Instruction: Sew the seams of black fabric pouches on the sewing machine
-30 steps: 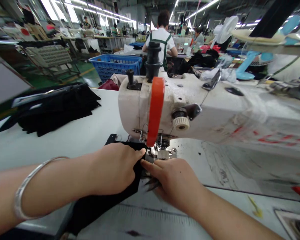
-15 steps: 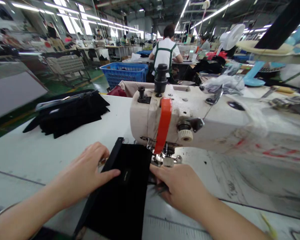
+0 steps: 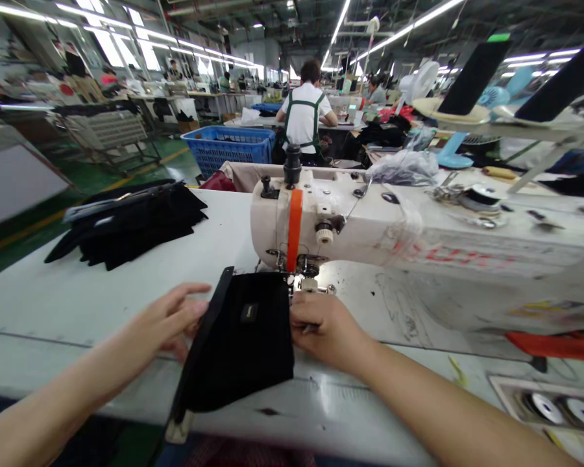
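A black fabric piece (image 3: 243, 350) with a small label (image 3: 249, 313) lies before the sewing machine (image 3: 277, 220), its upper right corner beside the presser foot (image 3: 309, 285). My left hand (image 3: 178, 318) is at the folded left edge of the fabric, fingers apart and slightly blurred; nothing shows in its grasp. At the right edge, close to the foot, my right hand (image 3: 321, 324) has its fingers closed round a small metal tool, only partly visible, with its fingertips against the fabric.
Black fabric pieces (image 3: 131, 220) are stacked on the white table (image 3: 224, 220) at the left. Behind the machine are a blue basket (image 3: 231, 152) and a seated person (image 3: 305, 110). Thread cones (image 3: 474, 78) stand at the right; bobbins (image 3: 545, 407) sit at lower right.
The view has shifted, showing more of the machine's right side. My left hand has lifted its thumb off the fabric and moved to its left edge. The fabric's lower end now shows.
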A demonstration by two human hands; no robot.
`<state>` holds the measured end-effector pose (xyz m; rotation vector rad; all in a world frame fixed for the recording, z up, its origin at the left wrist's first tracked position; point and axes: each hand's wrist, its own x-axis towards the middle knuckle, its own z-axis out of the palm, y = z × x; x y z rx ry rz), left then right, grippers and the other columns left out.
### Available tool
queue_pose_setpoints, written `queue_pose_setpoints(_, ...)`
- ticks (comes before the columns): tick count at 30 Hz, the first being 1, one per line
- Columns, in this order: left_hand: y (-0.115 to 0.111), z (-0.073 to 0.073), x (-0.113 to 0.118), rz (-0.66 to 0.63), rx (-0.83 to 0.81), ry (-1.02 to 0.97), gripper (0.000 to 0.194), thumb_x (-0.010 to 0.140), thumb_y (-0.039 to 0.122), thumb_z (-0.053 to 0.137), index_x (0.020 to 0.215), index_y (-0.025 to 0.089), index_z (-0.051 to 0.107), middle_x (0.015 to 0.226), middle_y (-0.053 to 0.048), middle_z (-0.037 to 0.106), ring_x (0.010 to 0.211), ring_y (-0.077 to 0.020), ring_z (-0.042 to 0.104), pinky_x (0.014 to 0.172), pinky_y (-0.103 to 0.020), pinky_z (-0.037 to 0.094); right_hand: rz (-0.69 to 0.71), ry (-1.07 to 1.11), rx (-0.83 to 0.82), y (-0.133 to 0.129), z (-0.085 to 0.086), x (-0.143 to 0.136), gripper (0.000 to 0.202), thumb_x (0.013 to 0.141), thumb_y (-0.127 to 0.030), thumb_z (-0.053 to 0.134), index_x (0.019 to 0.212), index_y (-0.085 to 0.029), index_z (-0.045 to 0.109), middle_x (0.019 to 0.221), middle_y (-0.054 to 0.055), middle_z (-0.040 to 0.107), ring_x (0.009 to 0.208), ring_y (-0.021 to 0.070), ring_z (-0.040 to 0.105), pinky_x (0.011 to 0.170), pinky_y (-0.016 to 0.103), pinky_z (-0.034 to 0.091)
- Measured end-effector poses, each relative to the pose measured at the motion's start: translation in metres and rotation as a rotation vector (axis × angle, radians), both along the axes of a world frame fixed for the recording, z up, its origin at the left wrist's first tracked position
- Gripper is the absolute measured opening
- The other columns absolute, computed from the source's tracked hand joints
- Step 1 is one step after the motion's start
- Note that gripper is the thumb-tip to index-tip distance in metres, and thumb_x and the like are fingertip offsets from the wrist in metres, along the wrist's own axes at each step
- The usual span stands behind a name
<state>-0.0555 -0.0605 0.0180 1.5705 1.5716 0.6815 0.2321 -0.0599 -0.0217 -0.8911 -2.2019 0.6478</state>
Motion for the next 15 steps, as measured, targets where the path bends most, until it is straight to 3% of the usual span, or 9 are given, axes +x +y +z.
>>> queue_pose_setpoints(2, -0.014, 0.007, -0.001, -0.154, 0.343, 0.335, 0.053, 0.084, 0.055, 0.060, 0.125, 0.022, 0.059, 0.117, -0.011, 0.069, 0.098, -0.0314, 0.069, 0.084, -0.047, 0.059, 0.058, -0.040, -0.012, -0.016, 0.003, -0.002, 0.018, 0.072, -0.003, 0.063, 0.076, -0.021, 0.066, 0.073, -0.004, 0.060, 0.066, 0.0099, 0.056, 0.056, 0.019, 0.036)
queue_pose_setpoints(4, -0.030, 0.009, 0.010, -0.461, 0.603, 0.562, 0.061, 0.084, 0.048, 0.063, 0.138, 0.021, 0.051, 0.142, -0.013, 0.054, 0.123, -0.0326, 0.058, 0.100, -0.046, 0.052, 0.080, -0.143, -0.004, -0.034, 0.002, -0.003, 0.014, 0.071, -0.007, 0.066, 0.073, -0.021, 0.065, 0.073, -0.004, 0.060, 0.063, 0.0099, 0.055, 0.052, 0.020, 0.033)
queue_pose_setpoints(6, -0.045, 0.005, 0.029, -0.725, 0.825, 0.661, 0.068, 0.087, 0.043, 0.060, 0.145, 0.012, 0.042, 0.150, -0.014, 0.046, 0.131, -0.0294, 0.051, 0.103, -0.038, 0.051, 0.050, -0.229, 0.073, -0.052, -0.003, -0.006, 0.013, 0.072, -0.014, 0.069, 0.067, -0.021, 0.061, 0.072, -0.003, 0.060, 0.061, 0.0114, 0.054, 0.049, 0.023, 0.033)
queue_pose_setpoints(7, -0.050, 0.000, 0.037, -0.805, 0.931, 0.679, 0.064, 0.089, 0.038, 0.058, 0.144, 0.008, 0.043, 0.147, -0.015, 0.049, 0.131, -0.0271, 0.051, 0.104, -0.034, 0.049, 0.013, -0.237, 0.138, -0.060, -0.006, -0.007, 0.015, 0.074, -0.018, 0.070, 0.065, -0.021, 0.059, 0.074, -0.002, 0.061, 0.062, 0.0129, 0.055, 0.049, 0.024, 0.034)
queue_pose_setpoints(11, -0.057, -0.025, 0.050, -0.938, 1.051, 0.744, 0.048, 0.090, 0.018, 0.050, 0.138, 0.011, 0.051, 0.142, -0.008, 0.057, 0.131, -0.0208, 0.051, 0.109, -0.029, 0.044, -0.125, -0.170, 0.301, -0.081, -0.019, -0.013, 0.013, 0.087, -0.027, 0.064, 0.076, -0.021, 0.063, 0.086, 0.001, 0.067, 0.075, 0.0173, 0.060, 0.057, 0.024, 0.049)
queue_pose_setpoints(15, -0.061, -0.043, 0.044, -0.845, 1.008, 0.569, 0.037, 0.093, 0.012, 0.044, 0.125, 0.016, 0.063, 0.129, -0.004, 0.065, 0.120, -0.0176, 0.057, 0.107, -0.027, 0.044, -0.189, -0.089, 0.415, -0.093, -0.026, -0.018, 0.021, 0.093, -0.010, 0.051, 0.080, -0.016, 0.066, 0.077, 0.002, 0.068, 0.076, 0.0154, 0.063, 0.065, 0.022, 0.055)
